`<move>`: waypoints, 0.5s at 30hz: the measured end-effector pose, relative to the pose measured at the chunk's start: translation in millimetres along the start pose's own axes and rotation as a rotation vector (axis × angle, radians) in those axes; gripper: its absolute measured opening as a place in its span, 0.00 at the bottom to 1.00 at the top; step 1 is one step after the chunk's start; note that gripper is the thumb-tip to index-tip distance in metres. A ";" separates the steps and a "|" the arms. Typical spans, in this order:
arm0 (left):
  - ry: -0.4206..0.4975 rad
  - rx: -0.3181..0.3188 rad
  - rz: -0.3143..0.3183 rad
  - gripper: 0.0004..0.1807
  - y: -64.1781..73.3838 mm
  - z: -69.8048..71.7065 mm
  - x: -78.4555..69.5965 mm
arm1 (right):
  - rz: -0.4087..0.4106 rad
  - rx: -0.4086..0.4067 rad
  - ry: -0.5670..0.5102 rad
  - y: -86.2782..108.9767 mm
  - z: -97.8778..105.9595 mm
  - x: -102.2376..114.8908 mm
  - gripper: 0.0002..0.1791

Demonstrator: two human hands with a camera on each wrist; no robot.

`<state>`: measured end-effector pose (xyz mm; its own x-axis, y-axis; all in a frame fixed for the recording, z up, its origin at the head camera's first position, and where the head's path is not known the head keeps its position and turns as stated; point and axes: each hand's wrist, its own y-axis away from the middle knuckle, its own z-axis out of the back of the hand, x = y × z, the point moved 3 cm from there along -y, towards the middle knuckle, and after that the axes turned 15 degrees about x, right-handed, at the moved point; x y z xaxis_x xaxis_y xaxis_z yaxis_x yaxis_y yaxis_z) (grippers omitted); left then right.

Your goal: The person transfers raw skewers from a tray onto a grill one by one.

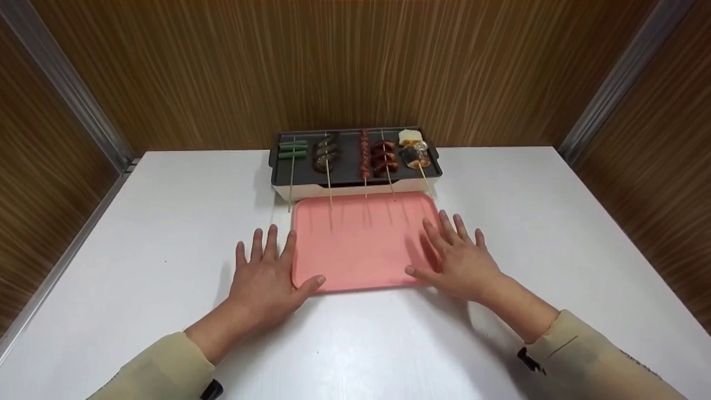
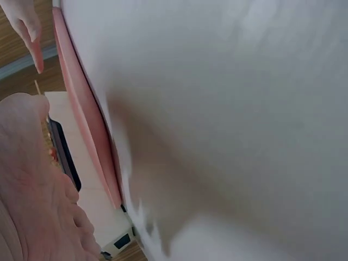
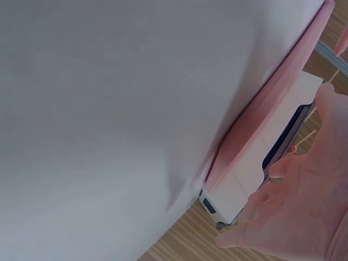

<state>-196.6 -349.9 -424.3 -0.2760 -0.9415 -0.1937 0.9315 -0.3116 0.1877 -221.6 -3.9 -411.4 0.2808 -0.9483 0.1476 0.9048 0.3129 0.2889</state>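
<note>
A pink tray [image 1: 361,250] lies flat on the white table, just in front of a tabletop grill. My left hand [image 1: 264,289] is at the tray's left side, fingers spread and thumb over its near left corner. On the opposite side, my right hand [image 1: 464,264] has its fingers spread, with thumb and index finger over the tray's right part. Neither hand grips anything. In the left wrist view the left palm [image 2: 32,179] is beside the tray's edge [image 2: 89,119]; the right wrist view shows the right palm [image 3: 304,201] near the grill's white side [image 3: 272,147].
The grill [image 1: 347,161] has a dark plate and stands against the wood-patterned back wall. Skewers lie across it: green pieces [image 1: 293,149], dark brown pieces [image 1: 326,153], a thin red one [image 1: 364,155], glazed brown pieces [image 1: 384,158] and a white-and-brown one [image 1: 414,151]. Their sticks overhang the front.
</note>
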 end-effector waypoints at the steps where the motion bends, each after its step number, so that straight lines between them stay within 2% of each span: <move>1: -0.003 0.002 0.000 0.56 0.8 -0.6 0.4 | -0.001 0.006 0.006 0.5 -0.9 1.0 0.61; 15: -0.012 0.009 -0.010 0.56 -0.4 0.0 -4.5 | -0.004 -0.001 0.023 2.7 -2.5 0.2 0.62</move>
<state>-195.7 -345.4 -423.5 -0.2878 -0.9399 -0.1837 0.9265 -0.3218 0.1949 -218.3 -3.4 -413.0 0.2847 -0.9505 0.1246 0.9061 0.3092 0.2887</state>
